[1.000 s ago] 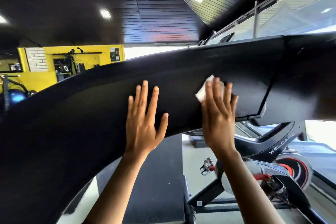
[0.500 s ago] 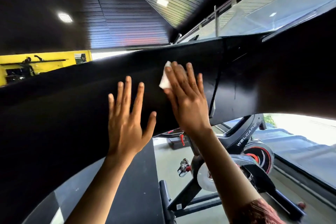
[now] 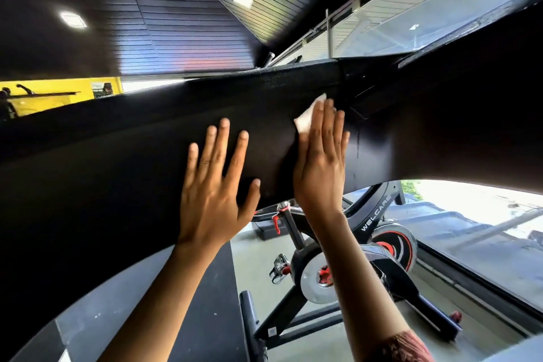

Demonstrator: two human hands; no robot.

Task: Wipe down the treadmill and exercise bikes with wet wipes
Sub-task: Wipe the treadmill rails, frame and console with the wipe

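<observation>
Everything here sits around the big black treadmill panel point(image 3: 117, 170), which runs across the whole view.

Left hand point(image 3: 211, 191) is flat on the middle of the panel, fingers straight and spread, thumb out to the side. It's gripping nothing, just the palm laid on the surface.

Right hand point(image 3: 320, 164) is just beside it, a bit higher up the panel. Its fingers are straight and together, pressing the white wipe point(image 3: 305, 120) flat against the panel. It's not pinched or balled up, just pinned under the fingers. Only a corner of the wipe pokes out by the fingertips, near the panel's top edge. A thin seam point(image 3: 357, 141) runs down the panel just right of that hand.

Below the panel's lower edge there's a black bike point(image 3: 311, 276) with WELCARE on the frame and a red and black flywheel point(image 3: 393, 241). The right forearm crosses in front of it, with a bit of reddish patterned sleeve point(image 3: 402, 347) at the bottom.

Above the panel's left end there's a yellow wall point(image 3: 58, 94). Ceiling lights point(image 3: 73, 19) are up above the panel too.
</observation>
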